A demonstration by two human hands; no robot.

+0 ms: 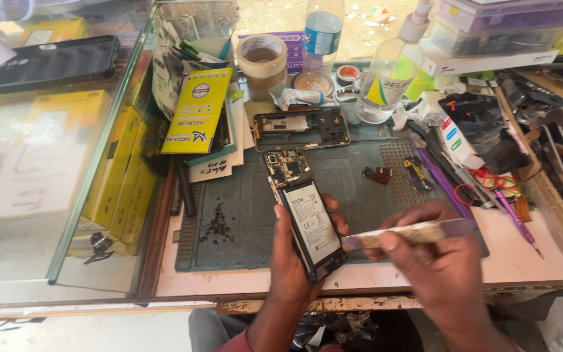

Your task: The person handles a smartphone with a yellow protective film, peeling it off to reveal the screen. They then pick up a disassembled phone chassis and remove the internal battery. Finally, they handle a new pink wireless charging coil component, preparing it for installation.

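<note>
Hands: left hand [292, 261] grips opened phone [304, 215]; right hand [434, 257] holds flat tool [412, 233]; clutter around.

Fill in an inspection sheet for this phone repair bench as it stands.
Surface: grey work mat on a pale bench, small dark bits scattered on it.
Job's things: opened phone, battery and circuit board exposed; flat tool beside it.
Clutter: phone frame, tape roll, spray bottle, yellow box, purple tweezers.
Grippers: left hand holds the phone; right hand holds the tool.
Cables: red loops at right, kind unclear.
Surroundings: glass counter on the left holding yellow boxes.
</note>
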